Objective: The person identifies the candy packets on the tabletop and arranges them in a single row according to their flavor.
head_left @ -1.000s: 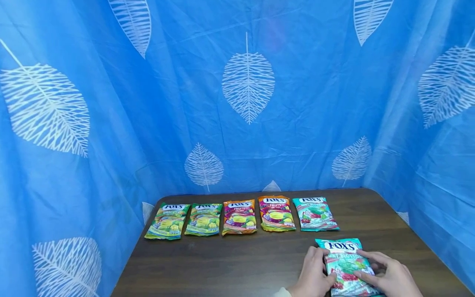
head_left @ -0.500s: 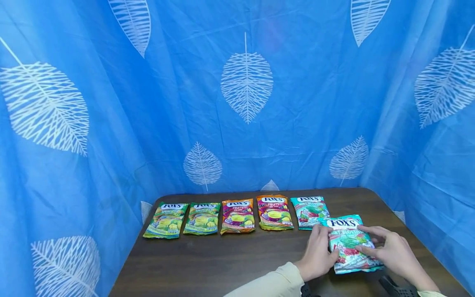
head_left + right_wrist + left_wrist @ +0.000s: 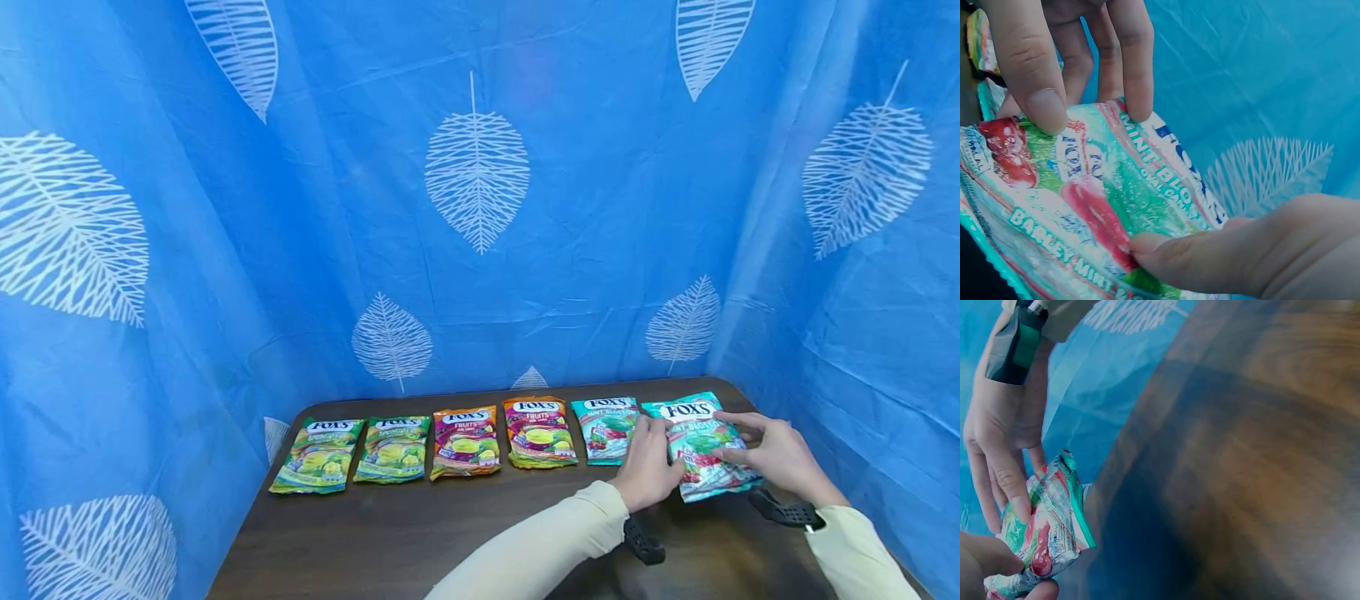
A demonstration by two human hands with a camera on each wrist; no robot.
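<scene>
A teal Fox's mint blossom candy bag (image 3: 705, 454) is held between both hands above the table's right side. My left hand (image 3: 648, 467) grips its left edge, thumb on the front face. On the opposite edge my right hand (image 3: 776, 454) pinches it, and in the right wrist view the right thumb (image 3: 1191, 256) presses the printed front. The left wrist view shows the bag (image 3: 1041, 531) tilted off the wood. Just left of it, partly behind my left hand, lies another mint blossom bag (image 3: 603, 429).
Along the far table edge, two orange-purple fruits bags (image 3: 540, 432) (image 3: 465, 442) and two green spring tea bags (image 3: 393, 450) (image 3: 318, 456) lie in a row. Blue leaf-patterned curtain (image 3: 480, 317) surrounds the dark wooden table (image 3: 360, 542).
Both hands have carried the mint blossom bag from the near right of the table toward the far edge, beside the row's right end. The head view has shifted slightly.
</scene>
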